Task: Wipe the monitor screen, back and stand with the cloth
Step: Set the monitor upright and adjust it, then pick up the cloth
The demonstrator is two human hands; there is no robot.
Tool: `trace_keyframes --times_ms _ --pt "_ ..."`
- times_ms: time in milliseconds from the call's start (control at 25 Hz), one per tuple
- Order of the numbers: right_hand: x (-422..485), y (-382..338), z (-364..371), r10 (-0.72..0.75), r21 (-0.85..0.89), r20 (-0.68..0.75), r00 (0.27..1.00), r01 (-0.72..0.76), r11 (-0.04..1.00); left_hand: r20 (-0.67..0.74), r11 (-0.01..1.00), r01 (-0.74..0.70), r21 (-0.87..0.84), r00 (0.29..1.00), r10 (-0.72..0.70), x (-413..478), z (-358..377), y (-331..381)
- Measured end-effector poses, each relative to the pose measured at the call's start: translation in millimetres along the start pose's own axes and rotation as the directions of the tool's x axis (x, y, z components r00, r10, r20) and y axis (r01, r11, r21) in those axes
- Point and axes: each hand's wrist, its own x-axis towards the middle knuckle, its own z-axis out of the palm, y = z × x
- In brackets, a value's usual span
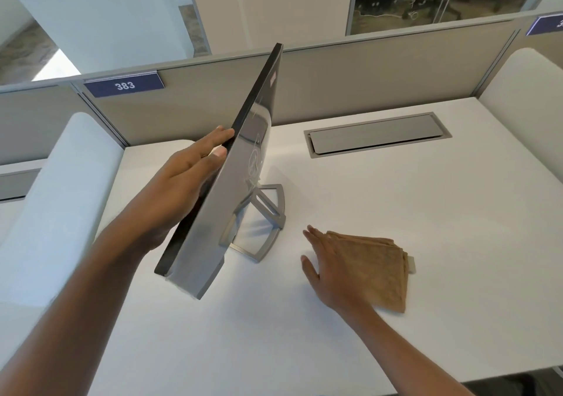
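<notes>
I see both hands flat, clasping nothing.
Left hand (182, 188) presses straight fingers on the monitor (234, 188) edge, its stand (269, 213) on the white desk (411, 200); right hand (329, 269) lies outspread on the folded brown cloth (380, 269) nearby.

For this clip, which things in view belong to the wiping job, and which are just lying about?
Job: monitor; stand; brown cloth; left hand against the monitor's edge; right hand flat on the cloth.
Just there: desk cable hatch; partition sign 383.
</notes>
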Motion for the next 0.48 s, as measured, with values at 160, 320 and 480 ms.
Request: trace_keyframes --times_ms 160,320,480 --pt "31.2 -48.1 -6.4 0.000 0.181 -0.078 0.997 0.014 0.983 -0.013 0.984 0.042 -0.175 0.999 -0.046 7.8 -11.9 -26.9" --pt "86.7 -110.9 -44.6 0.057 0.448 -0.279 0.958 0.077 0.891 -0.030 0.967 0.036 -0.251 0.999 -0.045 13.2 -15.2 -46.7" --pt "157.4 -176.8 -117.0 0.036 0.443 -0.444 0.895 0.184 0.878 -0.070 0.980 -0.172 -0.097 0.984 0.165 3.3 -10.7 -34.2"
